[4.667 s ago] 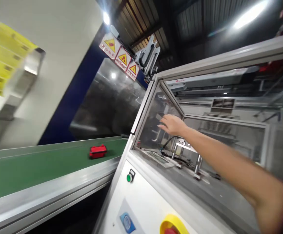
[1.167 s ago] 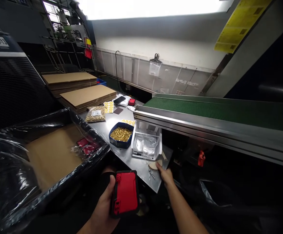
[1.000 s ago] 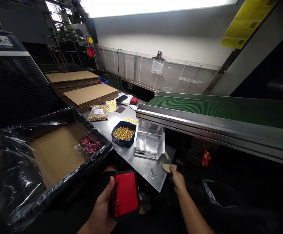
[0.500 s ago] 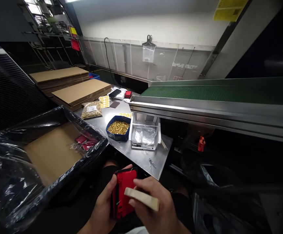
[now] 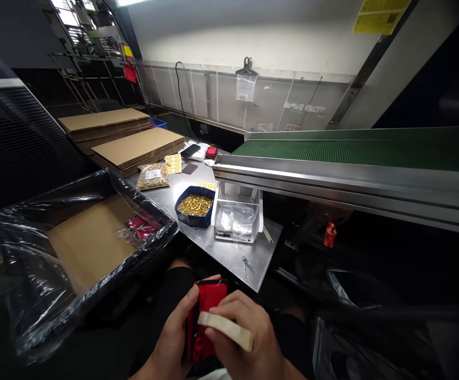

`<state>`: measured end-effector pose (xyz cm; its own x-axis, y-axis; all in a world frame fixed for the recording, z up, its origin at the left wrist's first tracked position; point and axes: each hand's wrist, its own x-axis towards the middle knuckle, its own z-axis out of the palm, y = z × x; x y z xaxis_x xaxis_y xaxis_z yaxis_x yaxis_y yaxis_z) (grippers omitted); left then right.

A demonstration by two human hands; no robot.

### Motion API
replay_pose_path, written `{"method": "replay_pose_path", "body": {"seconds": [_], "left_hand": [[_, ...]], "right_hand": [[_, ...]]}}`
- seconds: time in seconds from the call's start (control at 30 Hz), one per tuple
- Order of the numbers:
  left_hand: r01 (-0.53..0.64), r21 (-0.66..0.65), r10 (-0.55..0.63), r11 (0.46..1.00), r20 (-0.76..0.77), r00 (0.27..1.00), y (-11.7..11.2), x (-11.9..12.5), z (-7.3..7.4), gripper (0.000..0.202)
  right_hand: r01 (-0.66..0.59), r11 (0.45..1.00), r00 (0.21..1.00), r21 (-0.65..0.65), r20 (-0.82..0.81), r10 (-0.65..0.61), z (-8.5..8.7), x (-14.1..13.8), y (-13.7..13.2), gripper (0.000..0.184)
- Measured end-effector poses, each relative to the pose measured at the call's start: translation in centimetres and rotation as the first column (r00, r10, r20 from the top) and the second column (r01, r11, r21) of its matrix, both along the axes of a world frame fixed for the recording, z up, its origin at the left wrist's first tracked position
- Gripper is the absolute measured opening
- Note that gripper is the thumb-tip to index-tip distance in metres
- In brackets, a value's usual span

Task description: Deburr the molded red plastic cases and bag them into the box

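In front of my lap, my left hand [image 5: 171, 332] grips a red plastic part with black edges [image 5: 214, 294] by its left side, thumb along the edge. My right hand [image 5: 258, 330] pinches a pale, slightly curved flat strip [image 5: 226, 327] between thumb and fingers. The strip's free end lies over the red part's face; whether it touches cannot be made out. Much of the red part's right and lower area is hidden behind my right hand and the strip.
A metal table [image 5: 229, 261] bears a blue bin of small brass-coloured pieces [image 5: 195, 205], a white bin with clear bags [image 5: 237, 219], nail clippers [image 5: 247, 264] and cardboard stacks [image 5: 138, 146]. Left stands a black-lined box [image 5: 95, 243]; a green conveyor [image 5: 312, 150] runs right.
My right hand and the strip have shifted slightly left and down over the red part. The whole view has drifted a little, with the table things appearing further right.
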<state>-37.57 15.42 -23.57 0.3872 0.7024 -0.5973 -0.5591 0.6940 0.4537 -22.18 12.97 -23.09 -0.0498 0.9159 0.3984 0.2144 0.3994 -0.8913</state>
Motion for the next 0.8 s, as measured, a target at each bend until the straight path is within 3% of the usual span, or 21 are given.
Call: {"method": "replay_pose_path", "body": {"seconds": [0.43, 0.53, 0.67, 0.8], "left_hand": [[-0.018, -0.023, 0.018, 1.000, -0.029, 0.999, 0.1, 0.5, -0.4, 0.059], [-0.020, -0.030, 0.023, 0.999, 0.088, 0.996, 0.5, 0.4, -0.7, 0.052], [-0.005, 0.093, -0.016, 0.996, 0.220, 0.975, 1.1, 0.0, -0.6, 0.054], [0.023, 0.148, -0.066, 0.989, 0.291, 0.954, 1.4, -0.3, -0.3, 0.058]], "right_hand": [[0.016, 0.996, 1.000, -0.090, -0.007, -0.017, -0.7, 0.2, 0.1, 0.014], [0.126, 0.986, 0.990, -0.109, -0.052, -0.133, -0.8, 1.0, 0.5, 0.012], [0.389, 0.884, 0.899, -0.261, -0.103, -0.426, -1.4, 3.2, 0.5, 0.013], [0.380, 0.798, 0.872, -0.467, -0.106, -0.477, -3.2, 4.4, -0.1, 0.031]]}}
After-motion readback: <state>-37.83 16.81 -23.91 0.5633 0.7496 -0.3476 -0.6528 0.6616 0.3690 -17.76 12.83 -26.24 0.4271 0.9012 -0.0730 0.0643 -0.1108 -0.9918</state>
